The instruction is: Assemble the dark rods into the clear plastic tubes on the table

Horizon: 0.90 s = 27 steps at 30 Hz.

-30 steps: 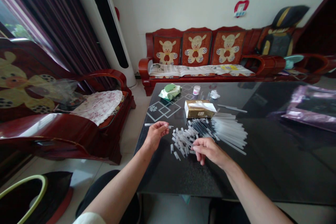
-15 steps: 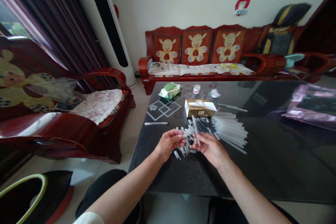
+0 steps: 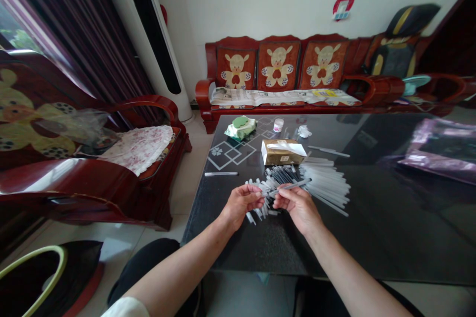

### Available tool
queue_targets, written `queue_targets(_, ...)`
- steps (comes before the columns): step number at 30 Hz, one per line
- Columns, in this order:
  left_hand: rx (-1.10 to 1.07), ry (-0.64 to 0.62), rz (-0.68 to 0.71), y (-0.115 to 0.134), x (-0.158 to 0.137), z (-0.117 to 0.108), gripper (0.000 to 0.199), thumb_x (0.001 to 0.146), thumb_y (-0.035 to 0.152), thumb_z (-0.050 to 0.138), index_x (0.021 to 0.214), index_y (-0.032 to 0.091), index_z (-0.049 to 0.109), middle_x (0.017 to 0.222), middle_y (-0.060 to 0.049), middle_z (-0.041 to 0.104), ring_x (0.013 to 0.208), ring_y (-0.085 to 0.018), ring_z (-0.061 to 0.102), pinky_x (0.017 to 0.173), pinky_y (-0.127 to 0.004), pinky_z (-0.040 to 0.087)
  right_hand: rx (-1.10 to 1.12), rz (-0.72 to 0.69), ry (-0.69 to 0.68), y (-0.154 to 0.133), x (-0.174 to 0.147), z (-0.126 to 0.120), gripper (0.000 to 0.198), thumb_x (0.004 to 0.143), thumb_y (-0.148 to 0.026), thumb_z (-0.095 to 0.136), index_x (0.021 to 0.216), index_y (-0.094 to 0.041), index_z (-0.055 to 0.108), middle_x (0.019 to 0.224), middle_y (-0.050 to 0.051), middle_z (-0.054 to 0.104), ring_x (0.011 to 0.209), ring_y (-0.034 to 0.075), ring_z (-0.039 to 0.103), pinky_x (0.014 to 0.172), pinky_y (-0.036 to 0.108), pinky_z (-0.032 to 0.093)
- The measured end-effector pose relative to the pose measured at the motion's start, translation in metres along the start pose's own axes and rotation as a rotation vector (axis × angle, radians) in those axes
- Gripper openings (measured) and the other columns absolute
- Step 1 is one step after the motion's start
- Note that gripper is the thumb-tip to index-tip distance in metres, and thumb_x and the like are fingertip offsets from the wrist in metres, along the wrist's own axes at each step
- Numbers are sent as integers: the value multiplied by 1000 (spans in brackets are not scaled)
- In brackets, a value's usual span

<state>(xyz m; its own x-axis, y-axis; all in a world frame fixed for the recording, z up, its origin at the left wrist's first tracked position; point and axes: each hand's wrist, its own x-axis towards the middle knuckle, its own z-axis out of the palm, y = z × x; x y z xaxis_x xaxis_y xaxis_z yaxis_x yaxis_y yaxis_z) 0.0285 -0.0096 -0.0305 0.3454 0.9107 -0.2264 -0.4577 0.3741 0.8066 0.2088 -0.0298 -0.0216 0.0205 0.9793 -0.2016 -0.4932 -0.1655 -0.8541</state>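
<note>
My right hand (image 3: 298,206) pinches a slim, clear-barrelled pen (image 3: 295,185). The pen lies slanted, with its left end close to the fingertips of my left hand (image 3: 241,203). Those fingers are pinched together too; whatever is between them is too small to make out. Below both hands is a pile of whitish pen caps (image 3: 259,211). Behind them lie dark, thin pen refills (image 3: 283,174), partly covered by the held pen. To the right, clear pen barrels (image 3: 327,185) are fanned out on the black table (image 3: 372,242).
A gold-and-white box (image 3: 283,157) stands behind the refills. Single pens lie at left (image 3: 221,174) and back right (image 3: 329,151). Farther back are a green wipes pack (image 3: 240,129), a small white tub (image 3: 278,125) and crumpled tissue (image 3: 304,132). Purple plastic packaging (image 3: 442,151) lies at right.
The pen in my right hand has swung from nearly upright to a low slant, bringing one end to my left fingertips. My left hand has hardly moved.
</note>
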Motion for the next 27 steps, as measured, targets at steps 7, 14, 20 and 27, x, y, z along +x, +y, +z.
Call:
queue_targets(7,20,2,-2,-1,0,1,31,60,26,84,79,10,66,69,-6,68,61,-13,64,63,-24,52,-42,-31,-12,4,0,-3,24,65,-27,78,81,-16,65,64,2,70,53,16,66,57,29,56)
queue_targets(14,39,2,4,0,-1,4,33,58,28,85,77,10,66,67,-6,67,61,-13,64,63,-26,52,-79,-15,-32,8,0,-1,25,66,-28,78,82,-15,65,66,3,71,56,16,67,60,29,56)
queue_targets(20,40,2,21,-2,1,0,31,59,28,84,77,10,66,68,-6,67,60,-13,63,64,-26,52,-61,40,-124,8,0,1,26,71,-36,75,83,-13,68,71,7,73,60,18,69,65,33,58)
queue_targets(27,34,-13,31,-4,2,-2,30,61,27,84,78,10,67,69,-5,67,60,-12,62,64,-25,51,-91,-13,-112,5,0,4,35,81,-46,63,83,-11,70,57,3,65,43,13,60,45,26,51)
